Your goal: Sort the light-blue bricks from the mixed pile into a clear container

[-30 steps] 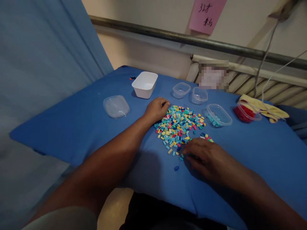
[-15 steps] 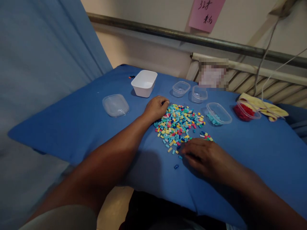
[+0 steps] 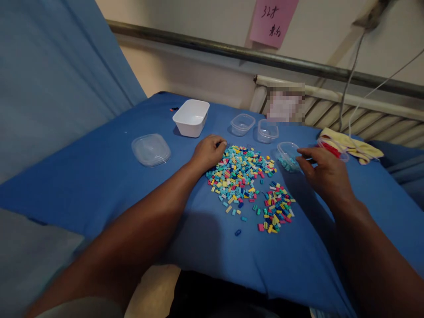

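Note:
Small toy building bricks in turquoise, yellow, pink and dark blue lie in a large pile (image 3: 236, 170). A smaller group of mixed bricks (image 3: 277, 207) lies to its right, nearer me. My left hand (image 3: 209, 152) rests at the big pile's upper left edge, fingers curled in; what they may hold is hidden. My right hand (image 3: 323, 170) is at the right rim of a clear plastic container (image 3: 287, 148) that has turquoise bricks (image 3: 289, 163) inside. Its thumb and forefinger are a little apart, with no brick visible between them.
A white tub (image 3: 191, 118) and clear lids (image 3: 151, 150) stand to the left on the blue cloth (image 3: 115, 190). Two clear containers (image 3: 243, 125) sit at the back. Behind my right hand are a container of red pieces (image 3: 331, 149) and a yellow cloth (image 3: 354, 145).
My right hand has moved from the bricks up and right to the container of turquoise bricks, uncovering the smaller group. My left hand stays by the pile. The view has shifted slightly.

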Available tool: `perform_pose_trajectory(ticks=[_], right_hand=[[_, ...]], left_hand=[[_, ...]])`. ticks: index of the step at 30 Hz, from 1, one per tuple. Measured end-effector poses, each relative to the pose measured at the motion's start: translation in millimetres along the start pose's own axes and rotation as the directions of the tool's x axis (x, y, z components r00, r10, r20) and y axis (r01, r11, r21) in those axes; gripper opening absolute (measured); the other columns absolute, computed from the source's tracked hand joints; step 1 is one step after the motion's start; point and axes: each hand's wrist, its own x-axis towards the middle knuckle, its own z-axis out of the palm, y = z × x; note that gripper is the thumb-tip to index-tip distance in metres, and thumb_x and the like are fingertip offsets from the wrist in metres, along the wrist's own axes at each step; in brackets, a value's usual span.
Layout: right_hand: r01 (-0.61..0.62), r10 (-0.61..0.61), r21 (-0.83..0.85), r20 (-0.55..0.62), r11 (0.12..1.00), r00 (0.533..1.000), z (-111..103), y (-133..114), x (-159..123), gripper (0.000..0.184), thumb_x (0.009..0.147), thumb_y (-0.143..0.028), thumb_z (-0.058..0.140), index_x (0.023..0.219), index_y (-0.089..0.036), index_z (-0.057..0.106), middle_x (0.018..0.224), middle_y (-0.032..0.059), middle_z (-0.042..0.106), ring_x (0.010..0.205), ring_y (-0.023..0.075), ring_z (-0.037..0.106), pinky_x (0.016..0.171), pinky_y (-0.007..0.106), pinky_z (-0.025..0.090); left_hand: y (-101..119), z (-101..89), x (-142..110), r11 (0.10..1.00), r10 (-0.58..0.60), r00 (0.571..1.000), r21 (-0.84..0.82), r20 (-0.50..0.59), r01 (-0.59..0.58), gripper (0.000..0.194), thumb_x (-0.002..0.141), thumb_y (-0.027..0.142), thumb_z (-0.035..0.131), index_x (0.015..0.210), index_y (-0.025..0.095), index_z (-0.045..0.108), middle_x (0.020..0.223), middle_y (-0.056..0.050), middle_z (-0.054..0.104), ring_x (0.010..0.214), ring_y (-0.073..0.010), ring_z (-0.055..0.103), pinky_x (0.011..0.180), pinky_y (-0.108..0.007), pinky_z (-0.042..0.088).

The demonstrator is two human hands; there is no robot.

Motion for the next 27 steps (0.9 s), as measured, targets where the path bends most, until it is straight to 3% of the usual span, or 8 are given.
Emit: perform_pose_trajectory(ticks=[3,6,8,11,14,17,19,27], right_hand=[[0.058,-0.058,-0.008,0.014,0.998,0.998,3.7,-22.7,-6.5,0.021,0.106,-0.03,0.064,0.116,-0.02,0.08,0.112,0.0141,0.083,0.102,0.0316,0.078,0.094,0.051,0.062],[0.161,-0.187,0.171,0.151,0.972,0.971,9.5,-67.4,-15.6,0.02,0.108,-0.026,0.062,0.12,-0.023,0.078,0.113,0.0111,0.083,0.104,0.0288,0.078,0.093,0.047,0.063],[0.248,-0.36,0.353,0.299,0.902,0.884,15.0,-96.8,-21.3,0.025,0.109,-0.021,0.061,0.128,-0.024,0.075,0.117,0.0099,0.083,0.107,0.0262,0.078,0.096,0.044,0.063],[0.309,-0.488,0.43,0.41,0.848,0.771,18.9,-123.2,-26.0,0.025,0.108,-0.015,0.059,0.124,-0.022,0.076,0.109,0.0099,0.082,0.099,0.026,0.076,0.093,0.045,0.062],[0.296,-0.508,0.479,0.409,0.827,0.758,13.5,-123.7,-25.9,0.02,0.107,-0.016,0.061,0.119,-0.021,0.076,0.1,0.0081,0.081,0.091,0.0246,0.074,0.086,0.042,0.061],[0.232,-0.404,0.45,0.337,0.863,0.85,7.0,-111.1,-24.1,0.022,0.106,-0.015,0.061,0.124,-0.022,0.073,0.106,0.0084,0.082,0.094,0.024,0.076,0.084,0.04,0.061],[0.211,-0.358,0.413,0.318,0.886,0.878,7.0,-104.3,-24.1,0.024,0.106,-0.013,0.06,0.125,-0.023,0.072,0.108,0.0088,0.082,0.096,0.0245,0.077,0.085,0.04,0.061],[0.242,-0.418,0.392,0.464,0.888,0.781,21.2,-102.4,-32.2,0.021,0.107,-0.02,0.064,0.126,-0.022,0.073,0.115,0.0116,0.08,0.104,0.0269,0.075,0.093,0.045,0.063]], left_hand=[[-0.7,0.3,0.0,1.0,-0.006,1.0,0.001,0.003,0.006,0.027,0.101,0.03,0.055,0.1,0.02,0.08,0.109,-0.008,0.08,0.108,-0.0277,0.072,0.097,-0.04,0.054],[-1.9,1.0,0.1,1.0,0.0,1.0,-0.01,0.002,0.0,0.027,0.101,0.03,0.055,0.097,0.02,0.08,0.106,-0.007,0.079,0.106,-0.0271,0.072,0.097,-0.04,0.055],[-2.3,1.4,0.0,1.0,0.009,1.0,-0.017,-0.006,-0.009,0.027,0.101,0.03,0.055,0.098,0.02,0.08,0.105,-0.008,0.079,0.105,-0.027,0.072,0.097,-0.04,0.055],[-1.6,1.3,-0.5,1.0,0.013,1.0,-0.01,-0.005,-0.013,0.027,0.102,0.03,0.055,0.097,0.02,0.079,0.105,-0.007,0.079,0.106,-0.0265,0.072,0.099,-0.04,0.054],[-0.1,1.0,-1.2,1.0,0.007,1.0,-0.009,0.006,-0.007,0.026,0.102,0.028,0.055,0.097,0.021,0.079,0.105,-0.007,0.079,0.106,-0.026,0.072,0.099,-0.039,0.055],[0.0,1.4,-1.6,1.0,0.009,1.0,-0.018,0.008,-0.009,0.025,0.102,0.028,0.055,0.097,0.02,0.079,0.106,-0.007,0.079,0.106,-0.0262,0.072,0.099,-0.039,0.055],[-0.8,1.9,-1.6,1.0,0.017,1.0,-0.024,0.002,-0.017,0.025,0.102,0.027,0.056,0.099,0.02,0.079,0.107,-0.008,0.079,0.107,-0.0263,0.072,0.098,-0.039,0.054],[-0.7,2.9,-1.3,1.0,-0.008,1.0,-0.002,0.0,0.008,0.025,0.102,0.028,0.057,0.101,0.02,0.081,0.108,-0.007,0.08,0.107,-0.0265,0.072,0.099,-0.039,0.055]])
